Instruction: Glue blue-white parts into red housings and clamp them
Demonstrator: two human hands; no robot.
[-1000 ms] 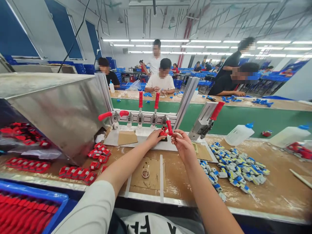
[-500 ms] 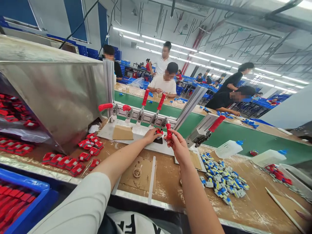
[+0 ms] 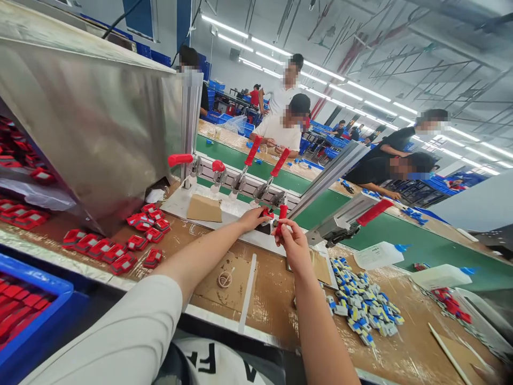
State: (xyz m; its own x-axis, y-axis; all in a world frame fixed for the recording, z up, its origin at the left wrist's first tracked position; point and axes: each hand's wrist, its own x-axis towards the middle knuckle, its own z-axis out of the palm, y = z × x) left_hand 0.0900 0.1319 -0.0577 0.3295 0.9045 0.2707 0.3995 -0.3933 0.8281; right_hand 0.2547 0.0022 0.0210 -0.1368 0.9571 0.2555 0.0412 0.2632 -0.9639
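Note:
My left hand (image 3: 253, 219) reaches to the row of toggle clamps, its fingers closed on a small red plastic part (image 3: 267, 213) low on the fixture. Beside it, my right hand (image 3: 295, 239) grips the red handle (image 3: 282, 215) of the rightmost toggle clamp in the row. That handle stands roughly upright. Other clamps in the row have red handles too: two tilt up, including one red handle (image 3: 279, 162), and the leftmost red handle (image 3: 180, 159) lies nearly level. The clamp tip at the red part is hidden by my fingers.
Red parts (image 3: 114, 252) lie to the left below a metal hood (image 3: 100, 128). A blue crate (image 3: 36, 283) stands at lower left. Right of my arm are a heap of blue-and-grey pieces (image 3: 366, 305), another clamp (image 3: 374, 213) and white bottles (image 3: 379, 255). People work across the green belt (image 3: 320, 211).
The camera view has shifted a little, moving the background rightward. Both hands stay at the same clamp, the right one still on its handle.

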